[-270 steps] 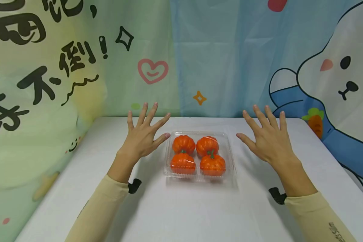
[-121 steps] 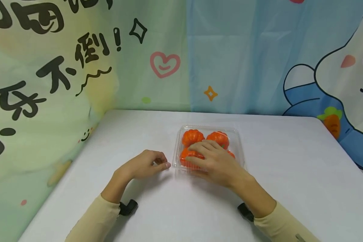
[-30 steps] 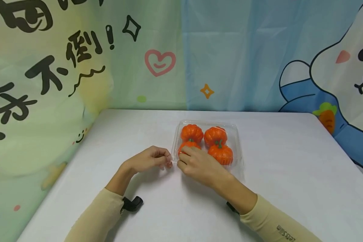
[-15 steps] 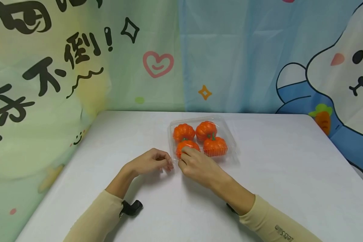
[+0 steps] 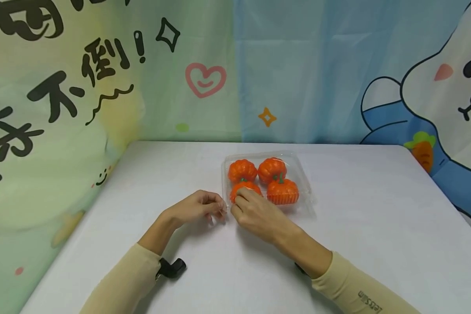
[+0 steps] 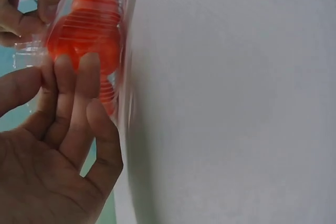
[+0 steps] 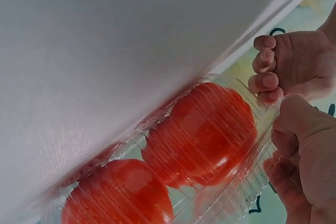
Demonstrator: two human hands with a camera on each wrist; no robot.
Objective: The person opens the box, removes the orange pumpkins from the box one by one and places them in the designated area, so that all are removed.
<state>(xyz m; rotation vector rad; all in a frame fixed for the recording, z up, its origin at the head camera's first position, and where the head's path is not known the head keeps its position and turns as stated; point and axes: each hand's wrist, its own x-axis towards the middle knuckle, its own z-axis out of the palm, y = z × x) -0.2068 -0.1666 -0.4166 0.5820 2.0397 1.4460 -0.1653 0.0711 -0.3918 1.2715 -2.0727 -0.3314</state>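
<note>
A clear plastic clamshell box (image 5: pixel 304 185) stands on the white table, its lid down over several small orange pumpkins (image 5: pixel 283 191) with green stems. My left hand (image 5: pixel 198 208) is at the box's near left corner; its thumb and index finger pinch the corner edge. Right beside it, my right hand (image 5: pixel 261 216) pinches the lid's edge between thumb and bent fingers, covering part of the near left pumpkin (image 5: pixel 245 188). In the left wrist view, the left hand's other fingertips (image 6: pixel 89 64) overlap the ribbed side wall. The right wrist view has both hands meeting at one corner.
The white table (image 5: pixel 377 218) runs back to a printed cloth backdrop (image 5: pixel 278 65) with lettering and a cartoon figure. Black wrist cameras, such as the left one (image 5: pixel 172 267), hang under the forearms, close over the tabletop.
Nine seconds ago both hands were spread apart beside the box. The right hand then reached over it, and both came to its near left corner. Over the last second the box has turned slightly.
</note>
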